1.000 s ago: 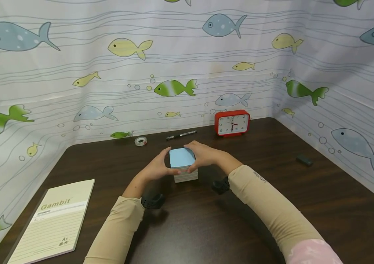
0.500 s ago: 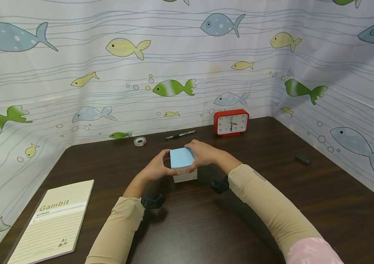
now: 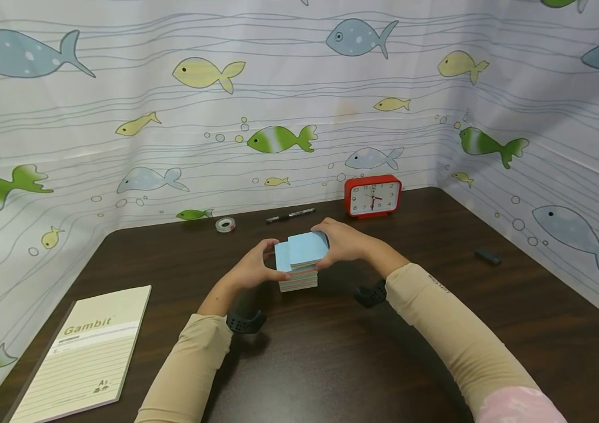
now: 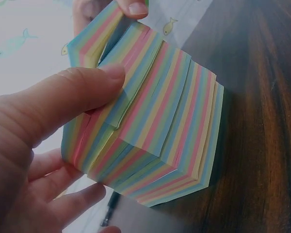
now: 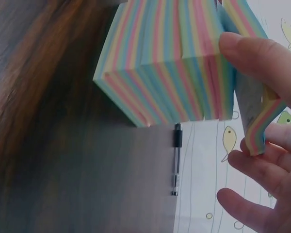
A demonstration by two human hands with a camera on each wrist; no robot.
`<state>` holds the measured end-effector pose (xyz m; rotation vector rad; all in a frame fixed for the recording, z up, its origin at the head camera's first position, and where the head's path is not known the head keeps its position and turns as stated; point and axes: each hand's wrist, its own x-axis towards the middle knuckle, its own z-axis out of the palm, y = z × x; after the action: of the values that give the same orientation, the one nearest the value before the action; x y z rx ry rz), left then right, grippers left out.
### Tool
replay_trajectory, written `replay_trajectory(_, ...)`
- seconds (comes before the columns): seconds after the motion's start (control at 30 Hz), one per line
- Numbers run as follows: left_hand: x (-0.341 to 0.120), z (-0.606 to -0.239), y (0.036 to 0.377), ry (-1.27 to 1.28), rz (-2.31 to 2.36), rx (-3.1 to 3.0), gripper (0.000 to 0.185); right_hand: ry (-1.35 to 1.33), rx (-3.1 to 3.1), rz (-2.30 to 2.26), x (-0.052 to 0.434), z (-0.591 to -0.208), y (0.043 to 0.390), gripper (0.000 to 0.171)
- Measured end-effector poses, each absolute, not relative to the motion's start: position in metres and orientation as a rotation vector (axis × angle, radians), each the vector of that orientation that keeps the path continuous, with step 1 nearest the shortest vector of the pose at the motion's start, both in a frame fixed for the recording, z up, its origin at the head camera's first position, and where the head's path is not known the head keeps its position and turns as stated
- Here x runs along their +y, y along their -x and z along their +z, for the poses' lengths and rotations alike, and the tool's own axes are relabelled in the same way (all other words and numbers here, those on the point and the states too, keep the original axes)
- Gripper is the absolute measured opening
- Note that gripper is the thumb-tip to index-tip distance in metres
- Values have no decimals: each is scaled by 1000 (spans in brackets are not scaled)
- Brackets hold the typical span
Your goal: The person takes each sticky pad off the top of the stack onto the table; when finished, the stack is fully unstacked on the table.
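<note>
- Since a second ago, the right hand [image 3: 345, 242] has drawn a thick slice of sheets [image 3: 307, 248] up and off to the right, so it now sits askew over the paper block [image 3: 297, 281] where before the blue top lay square; the left hand has barely shifted.
- Nearest, at the left edge of the dark wooden table [image 3: 331, 364], lies a cream notebook [image 3: 83, 354] printed "Gambit".
- Both beige sleeves [image 3: 452, 335] reach in from the near side, each wrist wearing a black strap [image 3: 245, 322].
- At mid-table stands the block of rainbow-edged note paper, resting on the tabletop, its layers fanned into steps in the left wrist view [image 4: 155, 141].
- Gripping the block's left side, the left hand [image 3: 250, 271] has its thumb [image 4: 63, 94] pressed across the striped edge and its fingers curled round below.
- Just right of the block, the right hand pinches the lifted slice [image 5: 254, 104] between thumb and curled fingers; the slice bends away from the block, and whether it still touches it underneath I cannot tell.
- Well to the right lies a small dark object [image 3: 488, 256], too small to identify.
- Farther back, near the fish-print curtain [image 3: 278, 88], sit a roll of tape [image 3: 225, 225] on the left, a black pen [image 3: 290, 216] in the middle, and a red alarm clock [image 3: 372, 197] to the right.
</note>
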<state>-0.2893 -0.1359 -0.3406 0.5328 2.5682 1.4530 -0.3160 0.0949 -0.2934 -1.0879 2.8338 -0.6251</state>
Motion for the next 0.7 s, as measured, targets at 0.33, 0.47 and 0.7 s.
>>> replay_trajectory(0.33,-137,-338,288,-498,1397,2614,85,1068,2860,-649,114,-292,314,80)
replay_trajectory(0.47,-137,-337,287,-500,1400,2606,86,1053,2868,-639,123,-291,314,81)
replay_trajectory(0.7,-137,-338,288,-484,1388,2611,86,984,2875,-671,139,-294,315,80)
